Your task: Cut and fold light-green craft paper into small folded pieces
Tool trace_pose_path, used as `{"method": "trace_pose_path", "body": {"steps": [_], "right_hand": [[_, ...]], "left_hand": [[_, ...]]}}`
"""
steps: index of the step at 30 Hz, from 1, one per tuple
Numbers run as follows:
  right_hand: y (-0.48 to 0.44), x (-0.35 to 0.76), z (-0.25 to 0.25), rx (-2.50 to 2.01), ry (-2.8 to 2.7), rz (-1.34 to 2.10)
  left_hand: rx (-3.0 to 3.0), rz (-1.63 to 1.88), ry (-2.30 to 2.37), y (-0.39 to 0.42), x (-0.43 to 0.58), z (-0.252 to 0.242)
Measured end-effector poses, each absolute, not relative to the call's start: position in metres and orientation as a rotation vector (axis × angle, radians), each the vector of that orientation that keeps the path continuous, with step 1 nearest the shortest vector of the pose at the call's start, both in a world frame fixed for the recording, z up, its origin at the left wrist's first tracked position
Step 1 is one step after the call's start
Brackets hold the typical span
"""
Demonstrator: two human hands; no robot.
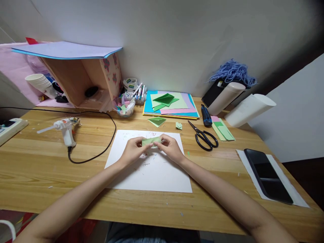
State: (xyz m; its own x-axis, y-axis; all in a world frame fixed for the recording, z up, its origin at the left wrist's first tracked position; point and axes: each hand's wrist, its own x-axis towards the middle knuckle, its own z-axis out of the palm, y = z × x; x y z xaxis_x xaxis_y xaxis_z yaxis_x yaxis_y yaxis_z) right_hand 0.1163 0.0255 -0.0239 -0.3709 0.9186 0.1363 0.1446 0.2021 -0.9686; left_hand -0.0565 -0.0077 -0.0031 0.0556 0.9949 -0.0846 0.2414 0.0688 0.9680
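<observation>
A small piece of light green paper is pinched between both my hands, above a white sheet of paper. My left hand grips its left end, thumb in front. On its right end, my right hand closes with the thumb near the other thumb. Whether the paper is folded in my fingers I cannot tell. Just beyond the sheet lie a folded green paper and a smaller folded green piece. Black-handled scissors rest to the right, blades pointing away.
A glue gun with its black cord lies left. At the back stand a cardboard box, a tub of scraps and a coloured paper stack. A blue cutter, paper rolls and a phone are right.
</observation>
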Motion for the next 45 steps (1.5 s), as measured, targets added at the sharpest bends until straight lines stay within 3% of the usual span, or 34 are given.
{"method": "trace_pose_path", "body": {"steps": [10,35,45], "right_hand": [[0.027,0.116,-0.027,-0.952,-1.415,1.419],[0.031,0.114,-0.029,-1.068,-1.455,1.333],[0.028,0.114,-0.027,-1.023,-1.585,1.298]], "left_hand": [[1.315,0.962,1.444,-0.006,-0.055,-0.002],[1.235,1.003,1.395,-0.005,-0.058,-0.013],[1.554,0.857,1.412,-0.008,-0.06,-0.007]]}}
